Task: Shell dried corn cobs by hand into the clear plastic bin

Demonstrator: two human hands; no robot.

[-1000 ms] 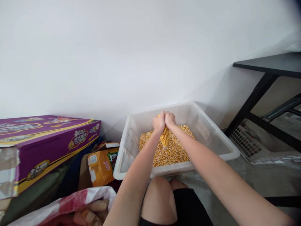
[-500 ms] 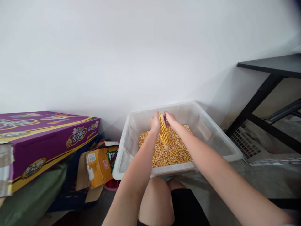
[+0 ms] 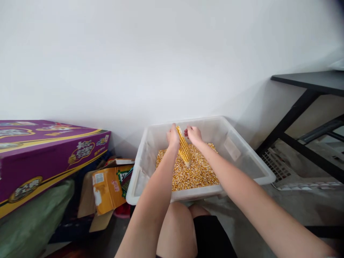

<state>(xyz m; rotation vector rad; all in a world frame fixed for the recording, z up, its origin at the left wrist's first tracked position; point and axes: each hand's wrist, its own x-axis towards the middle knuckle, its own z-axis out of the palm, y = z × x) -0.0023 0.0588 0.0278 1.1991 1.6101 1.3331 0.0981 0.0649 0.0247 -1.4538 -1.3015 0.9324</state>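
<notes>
A yellow corn cob (image 3: pixel 184 147) is gripped near its upper end by my left hand (image 3: pixel 172 136), whose fingers are wrapped round it. It slants, with its pale tip pointing down towards me. Just right of the cob, and apart from it, my right hand (image 3: pixel 194 134) has its fingers curled in; whether anything is inside them is hidden. Below both hands, loose corn kernels (image 3: pixel 196 175) cover the bottom of a whitish translucent plastic tub (image 3: pixel 248 168). My forearms reach over the tub's near rim.
A purple printed carton (image 3: pixel 53 157) stands at left, above a green sack (image 3: pixel 40 215). An opened orange box (image 3: pixel 110 190) lies beside the tub. At right are a black-framed table (image 3: pixel 309 80) and a white plastic basket (image 3: pixel 279 168). Behind the tub rises a white wall (image 3: pixel 172 64).
My right hand has drawn away from the cob, leaving a wider gap. My left hand and the cob have shifted slightly left, and the cob leans more. The view has shifted a little.
</notes>
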